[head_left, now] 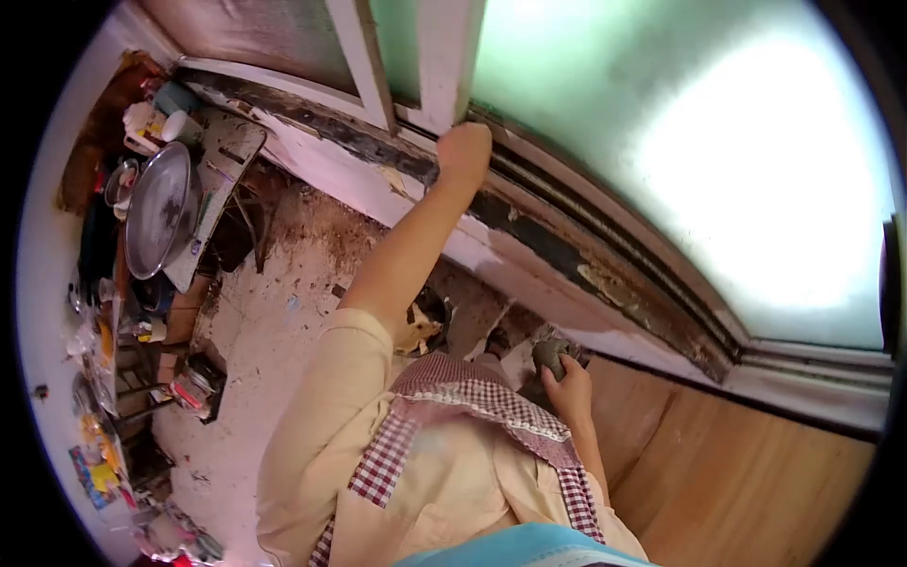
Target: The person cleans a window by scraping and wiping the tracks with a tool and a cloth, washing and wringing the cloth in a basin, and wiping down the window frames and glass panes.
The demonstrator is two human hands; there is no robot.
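My left hand [463, 153] reaches out to the window sill [529, 222], closed in a fist at the foot of the white window frame [452, 66]. Its fingers curl down out of sight, so what they hold, if anything, is hidden. Lower and to the right, beside my apron, my right hand [569, 383] grips a wadded grey-green rag [550, 355]. The sill is dark and worn, with flaking paint and narrow sliding tracks. Frosted panes [576, 85] stand above it.
On the left, a cluttered table [219, 180] bears a large metal basin [161, 210] and a white cup [181, 128]. The pale floor [269, 331] has dirt and scraps on it. A wooden panel [727, 463] lies at the lower right, under the sill.
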